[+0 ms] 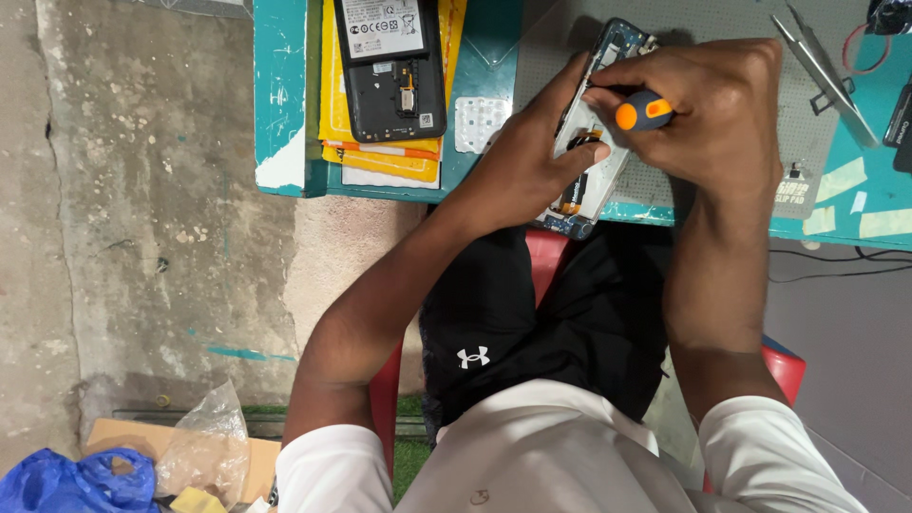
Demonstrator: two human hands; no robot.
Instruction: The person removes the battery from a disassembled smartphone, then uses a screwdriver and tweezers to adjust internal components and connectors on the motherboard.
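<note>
In the head view, an opened phone (600, 142) is steadied at the near edge of the grey work mat (722, 19) by the left hand (532, 157), whose fingers are clasped around its side. A screwdriver with an orange-and-grey handle (644, 111) is gripped in the right hand (712, 109) and held over the phone. Another phone body (391, 66) lies on yellow sheets (332, 104), and tweezers (825, 71) rest to the right.

Opened phone (597, 142), orange-capped screwdriver (642, 112) upon it
</note>
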